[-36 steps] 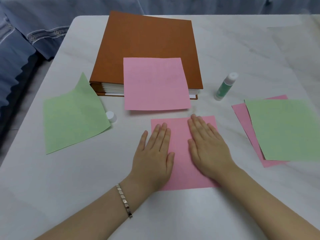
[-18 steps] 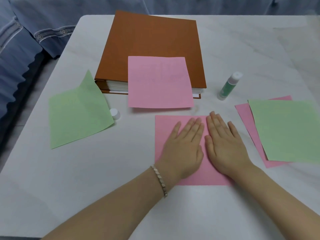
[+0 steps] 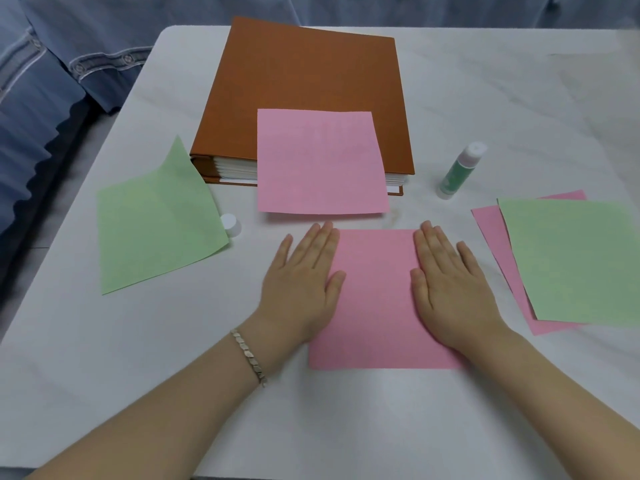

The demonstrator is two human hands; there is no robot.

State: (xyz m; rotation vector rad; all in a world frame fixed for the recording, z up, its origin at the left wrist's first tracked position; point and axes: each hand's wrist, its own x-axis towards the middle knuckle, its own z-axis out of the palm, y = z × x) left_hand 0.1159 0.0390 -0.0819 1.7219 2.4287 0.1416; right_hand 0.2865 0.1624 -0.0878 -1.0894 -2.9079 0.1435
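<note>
The pink sheet (image 3: pixel 377 299) lies flat on the table (image 3: pixel 346 427) just in front of the binder (image 3: pixel 304 81), on the person's side. Both hands press it with straight fingers and grip nothing, probably to smooth it flat. The left hand (image 3: pixel 301 282) covers its left edge, the right hand (image 3: pixel 450 289) its right. Half a second ago they sat side by side mid-sheet; now they have spread apart.

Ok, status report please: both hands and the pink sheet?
Left hand flat on pink sheet, left edge. Right hand flat, right edge. Glue stick stands apart, not in the way.
</note>
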